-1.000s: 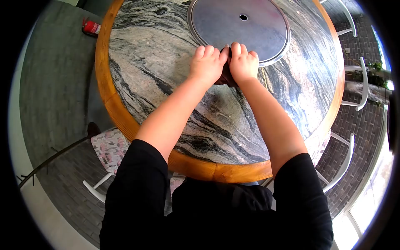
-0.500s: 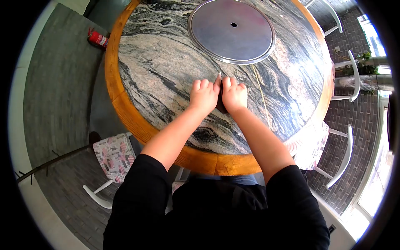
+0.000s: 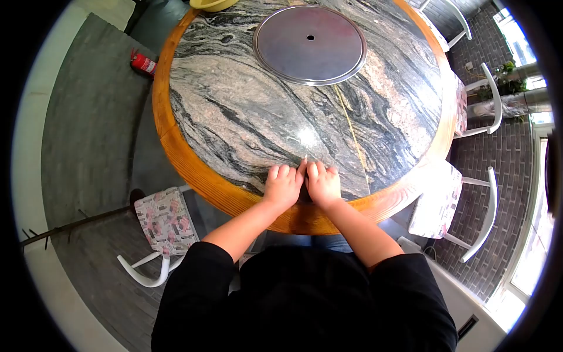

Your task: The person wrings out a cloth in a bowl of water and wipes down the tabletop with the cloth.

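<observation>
My left hand [image 3: 282, 186] and my right hand [image 3: 324, 183] are side by side over the near edge of a round stone-topped table [image 3: 234, 111]. Both have their fingers curled in, and the thumbs meet in the middle. A dark thing [image 3: 304, 194] shows in the narrow gap between them; my hands hide most of it, so its kind cannot be made out. A small pale tip stands up where the thumbs come together. Just beyond my fingers, the polished stone carries a bright spot of light.
A round metal plate with a central hole [image 3: 311, 56] lies in the far half of the table. A yellow basin [image 3: 214, 4] sits at the far left rim. White chairs [image 3: 167, 220] surround the table, and a red fire extinguisher [image 3: 143, 63] stands left.
Both hands have drawn back together toward me, from the stone to the near wooden rim. More of the dark thing showed before. The view has shifted slightly, bringing in the yellow basin.
</observation>
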A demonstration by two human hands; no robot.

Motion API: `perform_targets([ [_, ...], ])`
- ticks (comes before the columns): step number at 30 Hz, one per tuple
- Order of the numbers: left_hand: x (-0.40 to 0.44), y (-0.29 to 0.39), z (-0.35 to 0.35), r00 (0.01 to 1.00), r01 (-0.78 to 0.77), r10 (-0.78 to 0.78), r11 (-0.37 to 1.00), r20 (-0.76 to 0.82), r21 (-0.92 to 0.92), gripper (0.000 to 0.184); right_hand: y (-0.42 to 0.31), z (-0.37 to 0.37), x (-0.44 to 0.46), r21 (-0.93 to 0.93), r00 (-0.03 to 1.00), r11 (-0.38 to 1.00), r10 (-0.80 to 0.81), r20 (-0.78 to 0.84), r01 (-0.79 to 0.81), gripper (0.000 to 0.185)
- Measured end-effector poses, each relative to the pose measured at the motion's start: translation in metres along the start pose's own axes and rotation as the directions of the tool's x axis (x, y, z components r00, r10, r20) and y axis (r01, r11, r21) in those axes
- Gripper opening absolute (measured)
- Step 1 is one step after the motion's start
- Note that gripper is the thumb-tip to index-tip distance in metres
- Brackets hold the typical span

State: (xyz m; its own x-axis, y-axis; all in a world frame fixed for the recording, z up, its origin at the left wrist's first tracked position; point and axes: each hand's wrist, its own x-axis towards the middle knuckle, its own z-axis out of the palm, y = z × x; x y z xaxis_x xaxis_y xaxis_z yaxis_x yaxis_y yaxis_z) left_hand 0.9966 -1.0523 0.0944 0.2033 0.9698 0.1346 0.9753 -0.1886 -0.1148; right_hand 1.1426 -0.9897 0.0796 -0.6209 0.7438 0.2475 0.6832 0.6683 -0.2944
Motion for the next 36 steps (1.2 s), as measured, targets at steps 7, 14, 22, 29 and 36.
perform_targets([
  [7,-0.007,0.074,-0.016,0.998,-0.066,0.068,0.99,0.007,-0.125,0.047,0.045,-0.033,-0.066,0.132,0.984,0.991,0.003,0.177,-0.026,0.024],
  [14,0.034,0.145,-0.02,0.994,-0.081,0.059,0.965,-0.093,-0.251,0.044,0.13,-0.089,-0.092,0.235,0.993,0.972,0.003,0.119,-0.031,0.03],
  [22,0.089,0.149,0.001,0.971,0.05,-0.092,0.98,-0.218,-0.193,0.041,0.188,-0.08,-0.047,0.175,0.995,0.983,-0.067,0.08,0.052,0.031],
  [29,0.152,0.09,0.014,0.895,0.268,-0.276,0.961,-0.351,-0.074,0.035,0.208,-0.05,0.046,0.156,0.996,0.984,-0.084,-0.032,0.088,0.029],
  [36,0.166,0.066,0.001,0.8,0.507,-0.566,0.816,-0.201,-0.279,0.057,0.198,-0.073,0.1,0.282,0.977,0.942,-0.146,-0.153,0.185,0.051],
])
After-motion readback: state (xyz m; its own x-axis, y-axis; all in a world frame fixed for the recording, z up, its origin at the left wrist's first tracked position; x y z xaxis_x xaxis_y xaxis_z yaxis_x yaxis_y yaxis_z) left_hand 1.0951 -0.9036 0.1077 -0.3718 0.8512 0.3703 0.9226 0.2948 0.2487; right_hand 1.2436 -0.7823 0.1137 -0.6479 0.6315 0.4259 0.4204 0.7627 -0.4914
